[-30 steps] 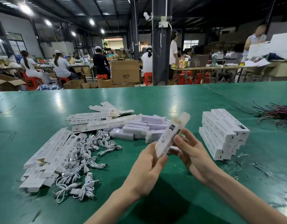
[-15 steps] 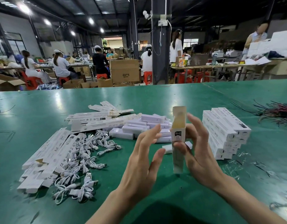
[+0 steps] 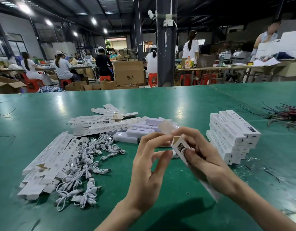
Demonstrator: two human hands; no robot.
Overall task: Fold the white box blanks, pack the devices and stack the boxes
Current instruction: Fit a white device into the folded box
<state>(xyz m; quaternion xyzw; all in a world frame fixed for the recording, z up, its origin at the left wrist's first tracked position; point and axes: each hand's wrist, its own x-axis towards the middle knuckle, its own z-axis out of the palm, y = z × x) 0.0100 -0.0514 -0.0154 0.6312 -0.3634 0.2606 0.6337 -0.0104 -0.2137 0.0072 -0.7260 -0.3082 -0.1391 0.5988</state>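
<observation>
Right hand [image 3: 209, 160] grips white box [image 3: 179, 145], tilted, flap end toward 11 o'clock, above green table [image 3: 160, 104]. Left hand [image 3: 149, 167] relaxed, index fingertip touching raised end flap [image 3: 166, 127], thumb apart. Box stack [image 3: 234, 135] at 3 o'clock; flat blanks [image 3: 48, 162] and cables [image 3: 87, 164] at 9 o'clock.

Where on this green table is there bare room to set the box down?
Bare table lies beyond the device pile and box stack, at far left beyond the flat blanks, and nearer than the held box, right of the cables. Crowded: the left-centre, blanks through devices.
</observation>
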